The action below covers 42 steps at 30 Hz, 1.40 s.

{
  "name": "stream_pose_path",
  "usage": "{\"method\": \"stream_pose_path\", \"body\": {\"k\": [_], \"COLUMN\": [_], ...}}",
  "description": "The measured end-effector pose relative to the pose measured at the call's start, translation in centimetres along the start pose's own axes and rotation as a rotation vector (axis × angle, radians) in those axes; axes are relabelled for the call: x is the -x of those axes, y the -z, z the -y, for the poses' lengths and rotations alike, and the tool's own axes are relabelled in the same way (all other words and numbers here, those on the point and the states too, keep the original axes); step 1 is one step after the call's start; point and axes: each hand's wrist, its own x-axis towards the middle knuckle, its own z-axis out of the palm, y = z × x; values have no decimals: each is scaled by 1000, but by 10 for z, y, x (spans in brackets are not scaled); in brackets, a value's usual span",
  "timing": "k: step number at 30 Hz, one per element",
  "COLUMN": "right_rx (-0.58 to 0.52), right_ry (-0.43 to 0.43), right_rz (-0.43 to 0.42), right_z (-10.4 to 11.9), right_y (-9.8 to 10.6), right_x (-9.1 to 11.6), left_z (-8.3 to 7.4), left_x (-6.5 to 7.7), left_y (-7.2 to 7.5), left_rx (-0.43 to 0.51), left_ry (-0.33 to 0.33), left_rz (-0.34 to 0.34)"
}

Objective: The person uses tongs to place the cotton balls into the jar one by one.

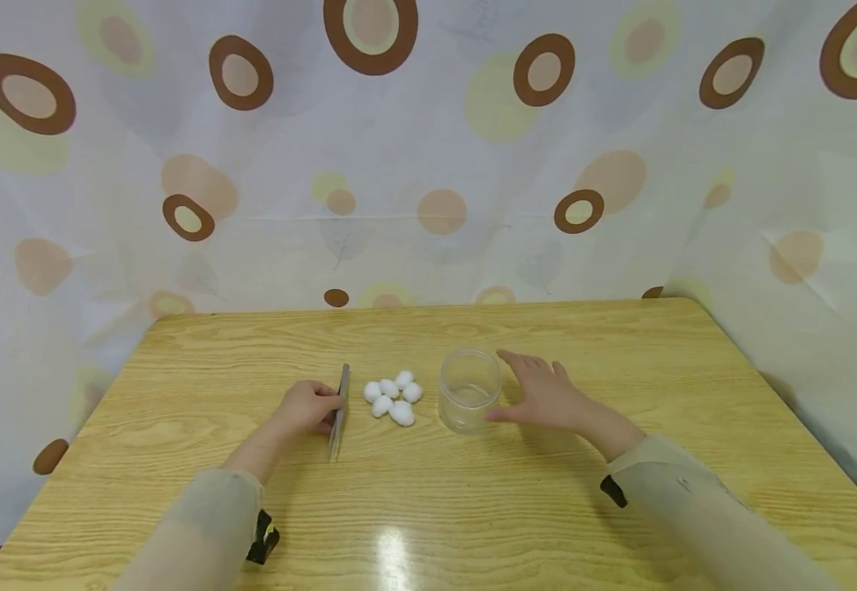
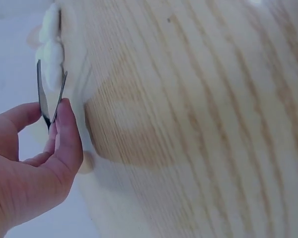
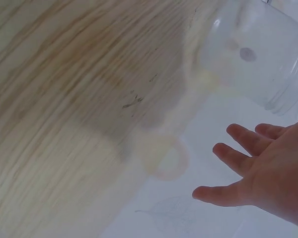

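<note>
In the head view, the left hand (image 1: pixel 312 407) pinches tweezers (image 1: pixel 336 432) left of the clear jar (image 1: pixel 458 413), with white balls (image 1: pixel 402 413) between, and the right hand (image 1: pixel 547 397) spreads at the jar's right. The left wrist view shows the tweezers' tips apart, seemingly a readying step; the next move likely calls for squeezing one ball. In the right wrist view, the right hand grasps nothing; steadying the jar would need a closer reach.
</note>
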Motion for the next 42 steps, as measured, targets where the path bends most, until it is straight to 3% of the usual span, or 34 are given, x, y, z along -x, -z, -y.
{"method": "stream_pose_path", "body": {"k": [7,13,24,32,42], "right_rx": [-45,-101,-341,-393,-418], "right_ry": [-3,-13,5,16,6], "right_rz": [6,24,52,27,38], "right_z": [6,9,3,3,4], "right_y": [-3,-5,-13,-17,-16], "right_x": [-10,-14,-16,-17,-16], "left_z": [4,3,2,-1,-5], "left_x": [-3,-1,0,-2,-1], "left_y": [4,6,10,10,12], "left_rx": [181,245,454,595,690], "left_ry": [52,65,34,54,26], "left_rz": [65,72,128,89,37]}}
